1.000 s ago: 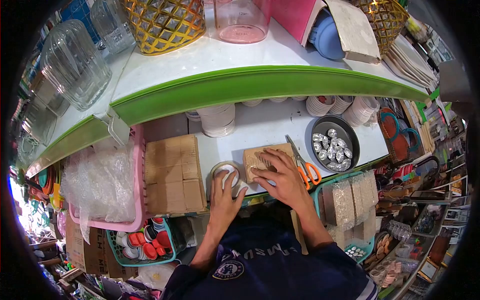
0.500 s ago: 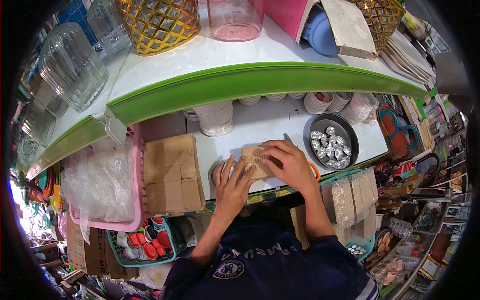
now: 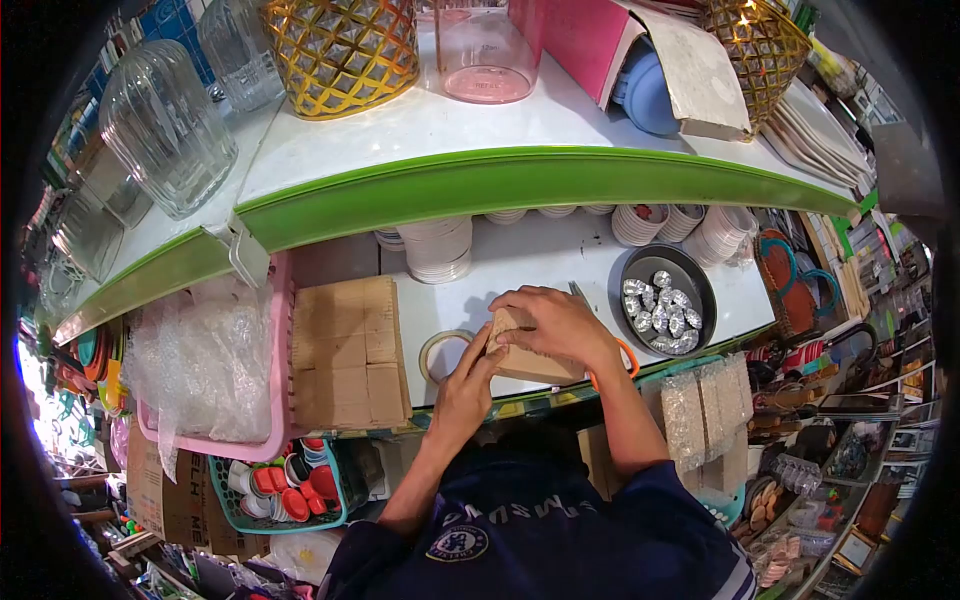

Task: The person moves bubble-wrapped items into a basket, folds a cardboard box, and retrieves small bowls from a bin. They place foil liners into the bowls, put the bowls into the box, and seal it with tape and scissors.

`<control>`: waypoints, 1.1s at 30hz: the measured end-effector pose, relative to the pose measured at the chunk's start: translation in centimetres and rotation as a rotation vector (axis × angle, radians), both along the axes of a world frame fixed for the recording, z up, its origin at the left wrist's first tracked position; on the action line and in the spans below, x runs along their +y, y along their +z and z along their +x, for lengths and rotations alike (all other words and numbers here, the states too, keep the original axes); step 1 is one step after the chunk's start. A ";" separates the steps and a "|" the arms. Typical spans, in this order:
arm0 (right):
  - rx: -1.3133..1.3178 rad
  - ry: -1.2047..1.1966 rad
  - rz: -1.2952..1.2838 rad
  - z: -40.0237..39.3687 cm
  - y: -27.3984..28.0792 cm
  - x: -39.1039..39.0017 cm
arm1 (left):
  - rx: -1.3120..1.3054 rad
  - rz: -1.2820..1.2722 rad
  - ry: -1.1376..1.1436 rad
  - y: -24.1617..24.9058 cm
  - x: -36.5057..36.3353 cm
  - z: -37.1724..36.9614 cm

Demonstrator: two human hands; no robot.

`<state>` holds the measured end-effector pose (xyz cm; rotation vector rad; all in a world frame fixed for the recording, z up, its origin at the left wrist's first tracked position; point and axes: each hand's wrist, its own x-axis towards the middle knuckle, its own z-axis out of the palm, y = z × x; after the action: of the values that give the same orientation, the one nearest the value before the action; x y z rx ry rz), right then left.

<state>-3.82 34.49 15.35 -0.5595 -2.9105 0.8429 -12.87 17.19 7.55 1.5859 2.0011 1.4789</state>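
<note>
Both hands are on a small brown cardboard packet (image 3: 540,367) at the front of the white counter. My left hand (image 3: 466,388) has its fingers closed against the packet's left end. Bent over the top and far side, my right hand (image 3: 556,325) grips it, covering much of its surface. A tape roll (image 3: 425,360) lies flat just left of my left hand. Scissors with orange handles (image 3: 632,360) lie partly under my right wrist. To the right stands a dark round pan (image 3: 708,312) with several foil-wrapped pieces (image 3: 662,310) in it.
Stacked cardboard pieces (image 3: 345,350) lie left of the tape, beside a pink basket (image 3: 283,370) of bubble wrap. A green-edged shelf (image 3: 540,185) overhangs the counter. Stacks of white cups (image 3: 438,250) stand beneath it. Bubble-wrapped packs (image 3: 700,405) sit at lower right.
The cardboard packet, flat under both hands before, is now tipped up with its near side showing. My right hand has wrapped over it. My left fingers have drawn together, uncovering the tape roll.
</note>
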 end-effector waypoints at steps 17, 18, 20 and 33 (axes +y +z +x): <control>-0.119 -0.251 -0.120 -0.1 0.1 0.3 | -0.007 0.081 0.103 0.8 -0.7 1.0; -0.061 -0.282 -0.141 0.2 0.1 0.3 | 0.004 0.117 0.112 0.8 -1.5 1.4; -0.056 -0.340 -0.156 0.8 -0.7 0.6 | -0.082 0.152 0.068 1.1 -3.3 2.0; 0.097 -0.496 -0.105 3.4 -3.5 -1.5 | -0.413 -0.248 -0.254 -0.8 -8.3 4.2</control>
<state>-0.46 33.01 11.82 -1.1484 -2.4749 0.9129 -8.63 8.86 6.77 1.2559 1.6131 1.2775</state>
